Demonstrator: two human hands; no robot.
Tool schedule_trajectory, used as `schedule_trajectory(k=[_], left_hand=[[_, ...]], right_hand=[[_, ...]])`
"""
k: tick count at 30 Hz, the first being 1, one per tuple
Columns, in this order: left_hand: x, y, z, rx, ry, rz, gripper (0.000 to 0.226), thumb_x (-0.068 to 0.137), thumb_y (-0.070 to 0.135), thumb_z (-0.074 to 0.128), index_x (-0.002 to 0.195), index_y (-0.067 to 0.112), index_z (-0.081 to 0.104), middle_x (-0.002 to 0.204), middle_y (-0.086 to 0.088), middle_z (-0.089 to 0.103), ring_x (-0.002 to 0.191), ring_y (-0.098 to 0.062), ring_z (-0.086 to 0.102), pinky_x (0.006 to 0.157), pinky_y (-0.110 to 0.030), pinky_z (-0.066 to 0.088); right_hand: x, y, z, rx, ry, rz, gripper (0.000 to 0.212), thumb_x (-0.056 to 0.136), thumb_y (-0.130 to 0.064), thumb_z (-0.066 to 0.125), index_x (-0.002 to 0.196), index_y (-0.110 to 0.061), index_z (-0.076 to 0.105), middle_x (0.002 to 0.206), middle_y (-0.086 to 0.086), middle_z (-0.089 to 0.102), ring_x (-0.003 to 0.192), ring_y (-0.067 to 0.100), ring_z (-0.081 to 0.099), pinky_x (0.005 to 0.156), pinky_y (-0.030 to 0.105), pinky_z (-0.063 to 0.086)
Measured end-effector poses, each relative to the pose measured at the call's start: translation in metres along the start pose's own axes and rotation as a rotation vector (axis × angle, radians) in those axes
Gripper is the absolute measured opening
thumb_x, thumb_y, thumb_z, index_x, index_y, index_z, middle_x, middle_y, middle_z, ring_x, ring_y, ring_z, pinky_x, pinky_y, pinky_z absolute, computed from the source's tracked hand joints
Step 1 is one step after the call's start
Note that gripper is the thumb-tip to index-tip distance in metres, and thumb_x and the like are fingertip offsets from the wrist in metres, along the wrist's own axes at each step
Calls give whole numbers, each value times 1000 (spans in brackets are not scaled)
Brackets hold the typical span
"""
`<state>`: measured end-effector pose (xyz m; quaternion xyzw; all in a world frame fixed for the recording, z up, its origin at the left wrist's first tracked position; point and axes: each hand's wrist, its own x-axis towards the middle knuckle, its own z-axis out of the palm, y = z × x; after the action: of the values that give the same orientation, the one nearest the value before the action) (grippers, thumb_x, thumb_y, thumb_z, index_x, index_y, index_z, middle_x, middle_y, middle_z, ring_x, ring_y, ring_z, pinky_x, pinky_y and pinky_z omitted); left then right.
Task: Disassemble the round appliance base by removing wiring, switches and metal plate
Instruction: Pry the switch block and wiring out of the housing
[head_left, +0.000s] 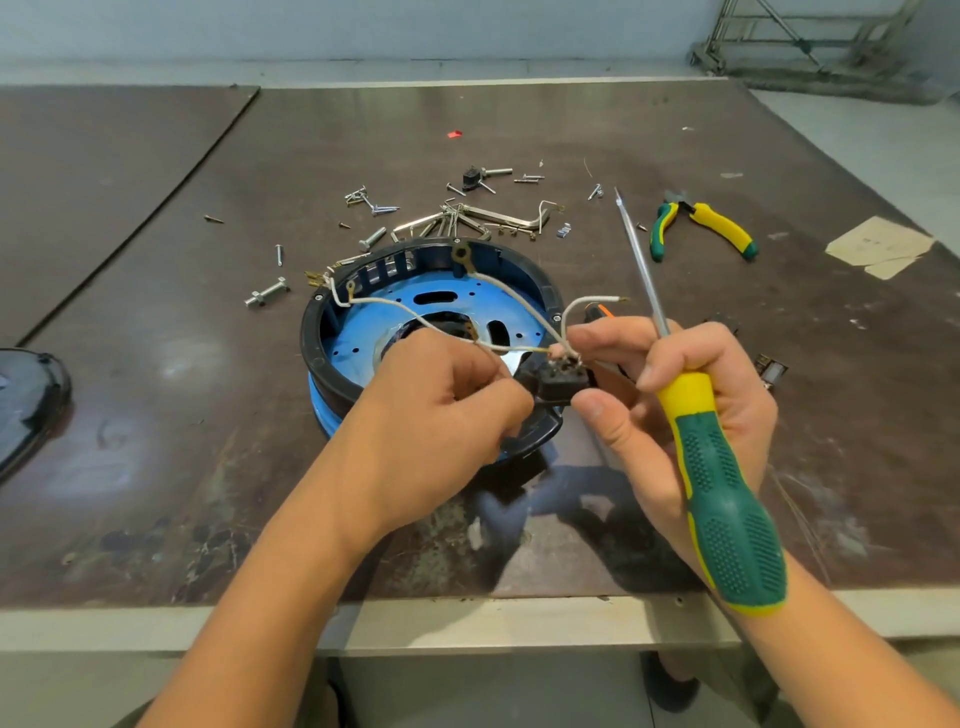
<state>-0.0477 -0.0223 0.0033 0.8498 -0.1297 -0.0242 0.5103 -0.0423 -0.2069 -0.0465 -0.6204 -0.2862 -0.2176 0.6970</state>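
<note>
The round appliance base (395, 270), black-rimmed with a blue metal plate (363, 325) inside, lies on the table in the middle of the view. White wires (415, 318) with ring terminals trail from it to a small black switch block (563, 376) held above its near edge. My left hand (441, 410) pinches the wires close to the block. My right hand (680, 395) pinches the block between thumb and forefinger while its other fingers hold a green and yellow screwdriver (722, 499), shaft pointing up and away.
Loose screws, bolts and bent metal brackets (467, 218) lie scattered behind the base. Green and yellow pliers (701, 223) rest at the right, near taped paper (878, 244). A dark curved cover (26, 395) sits at the left edge. Small black parts (771, 370) lie right of my hand.
</note>
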Motion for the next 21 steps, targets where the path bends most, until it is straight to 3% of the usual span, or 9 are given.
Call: schedule_trajectory(k=[7,11,16,21], left_hand=[[0,2,-2,0,-85,-2,37,81,26,54,44,20,55,47,4,50,50,-8,44,54,-16,37],[-1,2,-6,13,-142,3,36,84,30,53,48,22,59,48,5,53,51,-4,47,58,-17,39],[1,1,-12,-54,-207,-19,39,88,29,46,60,14,68,56,-4,63,60,-13,58,74,-32,48],[2,2,-11,21,-181,41,40,90,25,46,54,12,58,50,-3,51,55,-16,47,64,-32,42]], right_hand=[[-2,-2,3,-23,1,14,26,85,4,66,93,-14,48,107,17,71,110,21,71,93,31,57],[-1,-5,3,-47,-18,38,26,87,6,64,94,-11,46,113,17,71,109,25,71,95,34,57],[-2,-5,6,0,-30,83,27,88,8,62,94,-13,46,110,19,71,107,27,72,95,33,56],[-1,-5,6,41,-15,120,29,88,11,62,94,-14,46,112,22,69,106,32,73,91,33,57]])
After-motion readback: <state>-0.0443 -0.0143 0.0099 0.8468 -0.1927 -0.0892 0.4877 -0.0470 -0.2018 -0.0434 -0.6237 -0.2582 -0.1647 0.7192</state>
